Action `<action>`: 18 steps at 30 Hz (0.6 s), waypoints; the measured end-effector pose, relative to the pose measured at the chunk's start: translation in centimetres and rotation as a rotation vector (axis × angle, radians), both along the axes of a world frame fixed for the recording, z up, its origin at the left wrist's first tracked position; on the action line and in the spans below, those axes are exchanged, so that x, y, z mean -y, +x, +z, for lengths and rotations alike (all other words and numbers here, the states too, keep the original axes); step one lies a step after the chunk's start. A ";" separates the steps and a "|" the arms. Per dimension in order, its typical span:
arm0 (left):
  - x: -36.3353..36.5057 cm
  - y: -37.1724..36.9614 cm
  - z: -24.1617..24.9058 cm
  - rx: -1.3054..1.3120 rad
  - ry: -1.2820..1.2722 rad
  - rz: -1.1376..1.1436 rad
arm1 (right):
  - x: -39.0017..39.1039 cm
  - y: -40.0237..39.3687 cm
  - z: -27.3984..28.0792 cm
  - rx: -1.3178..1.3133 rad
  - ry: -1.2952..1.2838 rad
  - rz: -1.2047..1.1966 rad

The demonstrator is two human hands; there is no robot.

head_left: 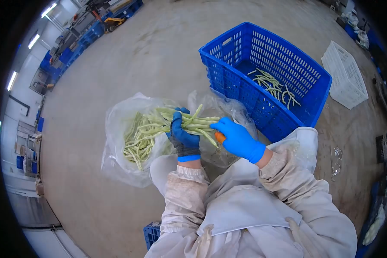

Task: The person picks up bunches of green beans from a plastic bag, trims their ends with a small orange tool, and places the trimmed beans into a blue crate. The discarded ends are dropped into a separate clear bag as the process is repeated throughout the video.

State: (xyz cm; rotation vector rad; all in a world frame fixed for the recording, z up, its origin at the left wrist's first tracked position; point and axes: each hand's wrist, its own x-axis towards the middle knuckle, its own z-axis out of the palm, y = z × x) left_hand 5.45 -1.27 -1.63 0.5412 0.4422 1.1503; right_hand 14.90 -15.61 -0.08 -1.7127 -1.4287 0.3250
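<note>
Left hand (185,134) grips beans (204,121) jutting toward the right hand (241,138), whose bent fingers clasp an orange object (220,137).

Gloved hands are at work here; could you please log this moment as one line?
left hand: gripping green bean bunch; right hand: holding orange object at bunch end; plastic bag: more beans; blue crate: beans inside

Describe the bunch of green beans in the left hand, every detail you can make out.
The bunch of green beans consists of long, slender, pale-green pods, mostly straight. The left hand is wrapped around it, and it lies roughly sideways, its ends uneven and a few pods splaying out. One end lies right at the right hand, which holds an orange object; the other extends over the clear plastic bag.
</note>
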 end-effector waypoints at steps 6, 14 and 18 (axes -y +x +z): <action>0.4 -0.5 -0.4 -0.046 0.036 0.011 | -0.5 0.0 -1.8 -0.215 -0.136 0.057; 2.1 0.6 1.0 -0.164 0.176 0.113 | -1.2 -1.1 -3.8 -0.186 -0.242 -0.060; 1.4 1.0 -0.8 -0.019 0.012 0.093 | -1.5 -1.3 -6.0 -1.054 -0.070 -0.162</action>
